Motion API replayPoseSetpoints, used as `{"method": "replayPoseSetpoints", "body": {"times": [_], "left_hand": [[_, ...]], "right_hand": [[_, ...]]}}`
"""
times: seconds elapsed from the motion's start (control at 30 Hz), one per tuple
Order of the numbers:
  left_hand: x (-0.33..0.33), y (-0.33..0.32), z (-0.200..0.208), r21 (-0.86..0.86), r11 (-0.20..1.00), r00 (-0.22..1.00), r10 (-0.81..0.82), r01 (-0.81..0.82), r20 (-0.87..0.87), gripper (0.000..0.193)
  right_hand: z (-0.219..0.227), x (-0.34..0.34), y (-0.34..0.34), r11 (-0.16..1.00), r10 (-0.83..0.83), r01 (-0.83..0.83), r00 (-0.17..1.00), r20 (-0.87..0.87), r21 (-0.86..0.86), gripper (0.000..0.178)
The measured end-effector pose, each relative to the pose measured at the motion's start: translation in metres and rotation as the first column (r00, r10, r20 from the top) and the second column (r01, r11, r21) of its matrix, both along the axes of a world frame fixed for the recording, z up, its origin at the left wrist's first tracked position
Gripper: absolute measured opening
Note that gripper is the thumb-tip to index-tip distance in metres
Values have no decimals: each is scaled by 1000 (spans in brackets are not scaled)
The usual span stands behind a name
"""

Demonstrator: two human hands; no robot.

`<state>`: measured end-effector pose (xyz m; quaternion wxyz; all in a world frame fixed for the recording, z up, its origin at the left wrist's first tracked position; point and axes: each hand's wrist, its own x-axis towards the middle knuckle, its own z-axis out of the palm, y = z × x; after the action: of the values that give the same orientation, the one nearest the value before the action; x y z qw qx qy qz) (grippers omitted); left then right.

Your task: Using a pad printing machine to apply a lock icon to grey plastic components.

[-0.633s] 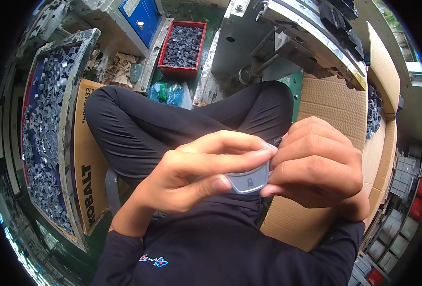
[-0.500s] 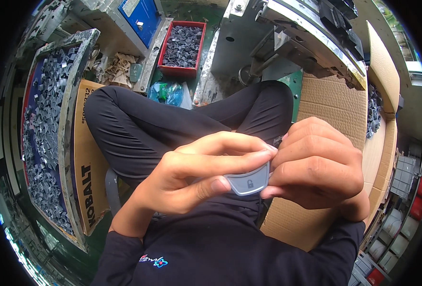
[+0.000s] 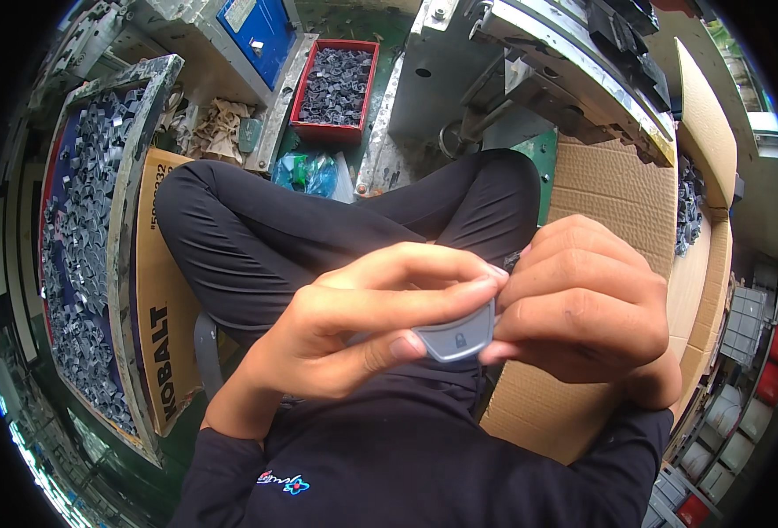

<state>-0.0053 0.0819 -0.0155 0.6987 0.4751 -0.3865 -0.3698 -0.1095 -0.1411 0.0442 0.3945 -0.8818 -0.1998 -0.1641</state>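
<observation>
A small grey plastic piece (image 3: 459,341) with curved sides and a paler rim is held up in front of my torso. A dark padlock symbol shows on its face. My left hand (image 3: 345,321) pinches it from the left, thumb below and fingers along the top. My right hand (image 3: 587,304) is closed at its right edge, with the fingers curled in and the thumb tip by the lower corner. A little dark bit shows beside the fingertips where the hands meet. My fingers hide the upper and right parts of the piece.
On the left, a framed tray (image 3: 98,220) holds many small grey parts, beside a cardboard box (image 3: 167,290). Ahead stands a red bin (image 3: 332,132) of similar parts, near a blue plastic bag (image 3: 318,174). A metal machine (image 3: 573,79) overhangs an open carton (image 3: 613,189) on the right.
The padlock symbol on the grey piece looked open before and looks closed now. Both hands have barely moved and keep their grip.
</observation>
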Motion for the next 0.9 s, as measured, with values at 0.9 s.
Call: {"method": "replayPoseSetpoints", "body": {"times": [0.9], "left_hand": [[90,-54,-237,852,491,699,-544,-184,465,48]], "right_hand": [[31,-68,-115,682,-691,728,614,381,65,15]]}}
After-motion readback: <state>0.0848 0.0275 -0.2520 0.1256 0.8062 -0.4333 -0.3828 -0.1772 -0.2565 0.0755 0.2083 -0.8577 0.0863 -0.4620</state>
